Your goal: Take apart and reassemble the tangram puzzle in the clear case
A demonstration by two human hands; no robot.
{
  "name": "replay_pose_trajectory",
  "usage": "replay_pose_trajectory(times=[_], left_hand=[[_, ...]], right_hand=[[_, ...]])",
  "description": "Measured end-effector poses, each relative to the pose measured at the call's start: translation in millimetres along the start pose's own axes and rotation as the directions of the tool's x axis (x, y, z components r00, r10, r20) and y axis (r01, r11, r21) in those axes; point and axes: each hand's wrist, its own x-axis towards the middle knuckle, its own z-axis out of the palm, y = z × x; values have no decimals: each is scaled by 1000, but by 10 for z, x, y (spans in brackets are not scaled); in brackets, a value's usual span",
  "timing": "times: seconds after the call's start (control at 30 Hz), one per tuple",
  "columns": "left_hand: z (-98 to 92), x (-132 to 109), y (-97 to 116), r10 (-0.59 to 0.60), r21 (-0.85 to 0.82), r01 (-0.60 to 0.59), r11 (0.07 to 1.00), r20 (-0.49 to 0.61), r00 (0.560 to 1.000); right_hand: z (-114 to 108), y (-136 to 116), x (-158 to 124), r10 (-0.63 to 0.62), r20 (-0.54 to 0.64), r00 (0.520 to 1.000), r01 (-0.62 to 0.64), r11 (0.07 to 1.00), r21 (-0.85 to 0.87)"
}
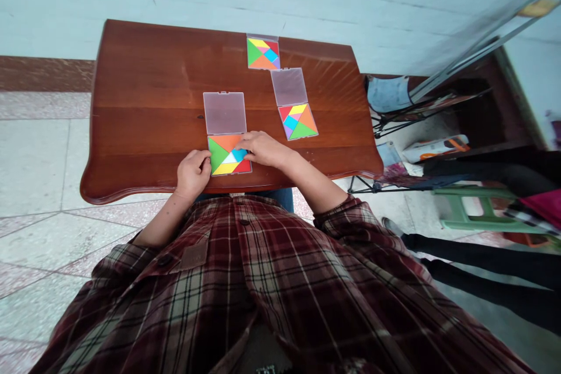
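The left hand [191,175] is loosely curled; the right hand [260,148] lies palm down, pointing leftward. Both bare forearms [313,182] angle inward.

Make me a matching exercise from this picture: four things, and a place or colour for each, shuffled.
Things:
1. Left hand
2. Stool
3. Right hand
4. Table

Places and colours:
A. Brown
B. At the right side of the nearest puzzle
C. At the left edge of the nearest puzzle
D. Green

Right pairs: 1-C, 2-D, 3-B, 4-A
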Motion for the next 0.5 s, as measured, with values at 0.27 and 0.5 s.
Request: replay_pose_trajectory(times=[0.27,0.5], left_hand=[[-2,-5,5,8,-13,-8,1000,-2,1000],[8,-3,-7,6,-9,-6,1000,-4,1000]], right_hand=[[-17,-25,-28,-19,31,999,21,998,-67],[-13,-9,-3,32,46,998,-27,994,-107]])
